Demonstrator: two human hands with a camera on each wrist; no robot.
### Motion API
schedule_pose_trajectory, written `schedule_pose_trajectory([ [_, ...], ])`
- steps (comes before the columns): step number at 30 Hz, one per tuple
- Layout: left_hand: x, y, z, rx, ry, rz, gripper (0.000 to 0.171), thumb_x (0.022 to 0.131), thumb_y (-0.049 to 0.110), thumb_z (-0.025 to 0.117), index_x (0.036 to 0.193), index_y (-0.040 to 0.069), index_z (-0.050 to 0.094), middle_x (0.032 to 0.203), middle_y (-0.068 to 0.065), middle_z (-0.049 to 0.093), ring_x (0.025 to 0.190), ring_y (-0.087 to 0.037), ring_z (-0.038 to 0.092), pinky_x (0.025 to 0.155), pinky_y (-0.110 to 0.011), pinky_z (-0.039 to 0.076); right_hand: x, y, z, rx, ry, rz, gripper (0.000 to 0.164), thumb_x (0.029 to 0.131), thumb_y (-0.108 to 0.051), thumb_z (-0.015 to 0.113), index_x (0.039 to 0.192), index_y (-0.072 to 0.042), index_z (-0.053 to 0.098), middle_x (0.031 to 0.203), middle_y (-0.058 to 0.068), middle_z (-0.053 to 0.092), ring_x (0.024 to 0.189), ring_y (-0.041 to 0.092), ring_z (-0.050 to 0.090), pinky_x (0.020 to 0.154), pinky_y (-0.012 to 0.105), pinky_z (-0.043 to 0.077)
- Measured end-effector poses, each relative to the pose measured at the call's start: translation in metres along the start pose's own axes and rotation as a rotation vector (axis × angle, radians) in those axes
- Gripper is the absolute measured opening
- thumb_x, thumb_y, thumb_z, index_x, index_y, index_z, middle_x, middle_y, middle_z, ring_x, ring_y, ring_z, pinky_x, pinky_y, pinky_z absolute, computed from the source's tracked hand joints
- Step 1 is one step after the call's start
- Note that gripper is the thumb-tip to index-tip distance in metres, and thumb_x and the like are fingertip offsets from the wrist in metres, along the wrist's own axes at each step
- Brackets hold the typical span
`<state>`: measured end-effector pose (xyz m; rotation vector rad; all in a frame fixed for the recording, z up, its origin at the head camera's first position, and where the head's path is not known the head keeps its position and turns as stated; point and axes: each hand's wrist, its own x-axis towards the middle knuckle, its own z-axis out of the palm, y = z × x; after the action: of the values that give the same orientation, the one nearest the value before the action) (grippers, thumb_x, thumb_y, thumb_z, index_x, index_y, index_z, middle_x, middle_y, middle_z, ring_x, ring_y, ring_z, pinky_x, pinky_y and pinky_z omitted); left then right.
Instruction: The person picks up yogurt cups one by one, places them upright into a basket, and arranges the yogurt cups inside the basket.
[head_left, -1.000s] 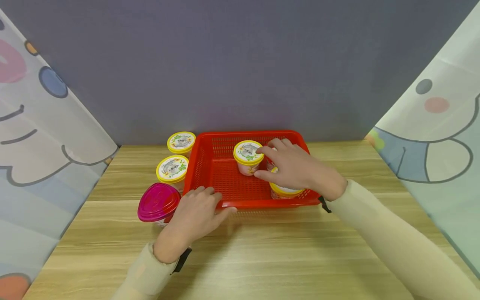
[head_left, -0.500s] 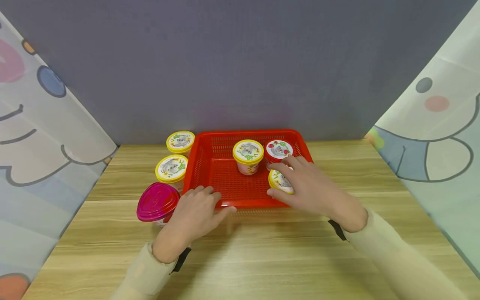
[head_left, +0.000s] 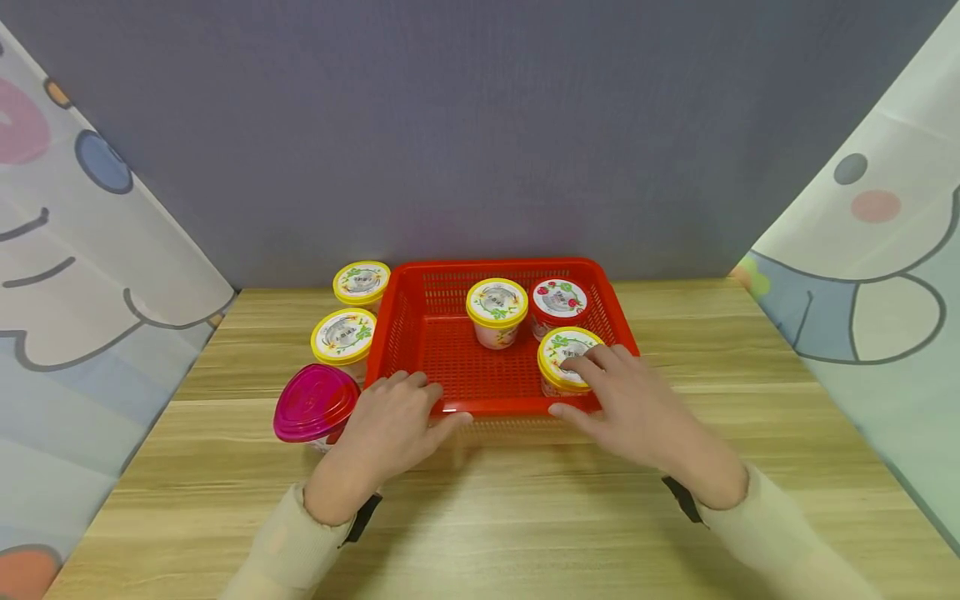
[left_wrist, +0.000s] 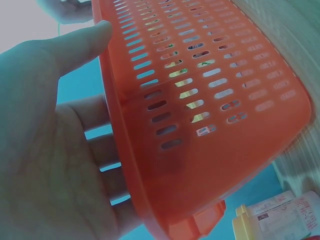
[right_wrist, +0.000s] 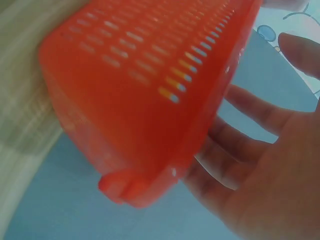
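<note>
- Red basket [head_left: 480, 407], on surface [head_left: 525, 517]; three lidded tubs [head_left: 497, 302] inside.
- Left hand [head_left: 393, 425]: grips basket's front-left rim.
- Right hand [head_left: 636, 408]: fingers loosely spread, at basket's front-right corner.
- Outer tubs [head_left: 343, 336]: three, left of basket.

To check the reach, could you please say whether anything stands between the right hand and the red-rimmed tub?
Yes: the nearer yellow-lidded tub in the red basket stands between the right hand and the red-rimmed tub; nothing visible hangs over it.
</note>
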<state>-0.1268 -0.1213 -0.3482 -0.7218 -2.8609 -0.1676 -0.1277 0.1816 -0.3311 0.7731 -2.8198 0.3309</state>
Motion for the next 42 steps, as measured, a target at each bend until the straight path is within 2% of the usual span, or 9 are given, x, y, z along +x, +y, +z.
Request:
schedule_pose_trajectory([
  [7, 0.000, 0.000, 0.000, -0.006, -0.018, -0.010, 0.053, 0.091, 0.060, 0.067, 0.097, 0.008, 0.076, 0.088, -0.005, 0.067, 0.082, -0.027, 0.063, 0.078, -0.043, 0.054, -0.004, -0.004, 0.011, -0.025, -0.009, 0.037, 0.051, 0.088, -0.050, 0.075, 0.118, -0.009, 0.067, 0.111, 0.006, 0.064, 0.097, 0.028, 0.060, 0.082, 0.049, 0.052],
  [12, 0.001, 0.001, 0.000, -0.004, -0.029, -0.017, 0.053, 0.091, 0.059, 0.067, 0.100, 0.008, 0.077, 0.091, -0.006, 0.068, 0.083, -0.027, 0.064, 0.078, -0.043, 0.054, -0.005, -0.006, 0.016, -0.040, 0.032, 0.051, 0.046, 0.086, -0.050, 0.077, 0.102, -0.008, 0.069, 0.093, 0.002, 0.062, 0.086, 0.024, 0.058, 0.076, 0.043, 0.050],
  [23, 0.000, 0.001, 0.000, 0.000, -0.022, -0.019, 0.051, 0.091, 0.058, 0.068, 0.099, 0.009, 0.076, 0.090, -0.005, 0.068, 0.083, -0.027, 0.064, 0.078, -0.043, 0.054, -0.007, -0.007, 0.017, -0.088, 0.055, 0.096, 0.046, 0.085, -0.055, 0.076, 0.078, -0.012, 0.061, 0.071, -0.005, 0.047, 0.067, 0.017, 0.046, 0.059, 0.035, 0.041],
  [31, -0.001, 0.000, 0.002, 0.014, -0.008, -0.012, 0.052, 0.091, 0.060, 0.067, 0.098, 0.009, 0.076, 0.087, -0.004, 0.067, 0.081, -0.026, 0.063, 0.076, -0.042, 0.053, -0.009, -0.005, 0.019, -0.129, 0.024, 0.118, 0.051, 0.083, -0.059, 0.075, 0.083, -0.009, 0.067, 0.075, 0.000, 0.057, 0.072, 0.022, 0.054, 0.067, 0.045, 0.050],
  [38, -0.001, -0.001, 0.006, 0.027, 0.057, 0.022, 0.052, 0.091, 0.061, 0.066, 0.089, 0.009, 0.075, 0.083, -0.005, 0.066, 0.077, -0.026, 0.062, 0.073, -0.041, 0.053, -0.009, -0.003, 0.023, -0.125, 0.046, 0.122, 0.050, 0.084, -0.059, 0.075, 0.080, -0.010, 0.065, 0.074, -0.001, 0.054, 0.071, 0.021, 0.051, 0.065, 0.044, 0.048],
  [42, 0.000, -0.001, 0.008, 0.030, 0.066, 0.024, 0.052, 0.091, 0.060, 0.066, 0.090, 0.009, 0.075, 0.085, -0.006, 0.068, 0.078, -0.027, 0.062, 0.074, -0.042, 0.054, -0.009, -0.002, 0.025, -0.135, 0.065, 0.113, 0.050, 0.084, -0.059, 0.075, 0.080, -0.010, 0.066, 0.073, -0.001, 0.054, 0.070, 0.022, 0.052, 0.064, 0.043, 0.048],
])
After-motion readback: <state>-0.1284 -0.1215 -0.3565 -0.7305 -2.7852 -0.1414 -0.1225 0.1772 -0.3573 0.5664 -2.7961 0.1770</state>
